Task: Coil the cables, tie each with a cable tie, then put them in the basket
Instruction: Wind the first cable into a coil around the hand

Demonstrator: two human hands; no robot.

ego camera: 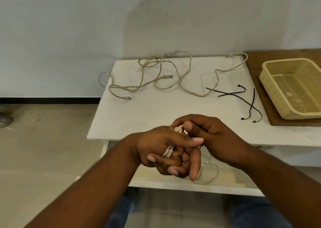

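Observation:
Both hands meet over the table's front edge. My left hand (161, 149) grips a small bundle of white cable (168, 151), its ribbed ends poking out between the fingers. My right hand (206, 132) pinches the same cable near its top, and a thin loop of it (214, 174) hangs below the hands. Two beige network cables (161, 81) lie loose and tangled across the back of the white table (139, 116). Three black cable ties (250, 104) lie crossed at the right. The yellow plastic basket (271, 66) stands at the far right.
The basket rests on a brown wooden board (257, 92) at the table's right end. One cable loop overhangs the table's left edge. A lower white shelf (173, 184) runs under the tabletop. The grey wall is close behind; tiled floor lies to the left.

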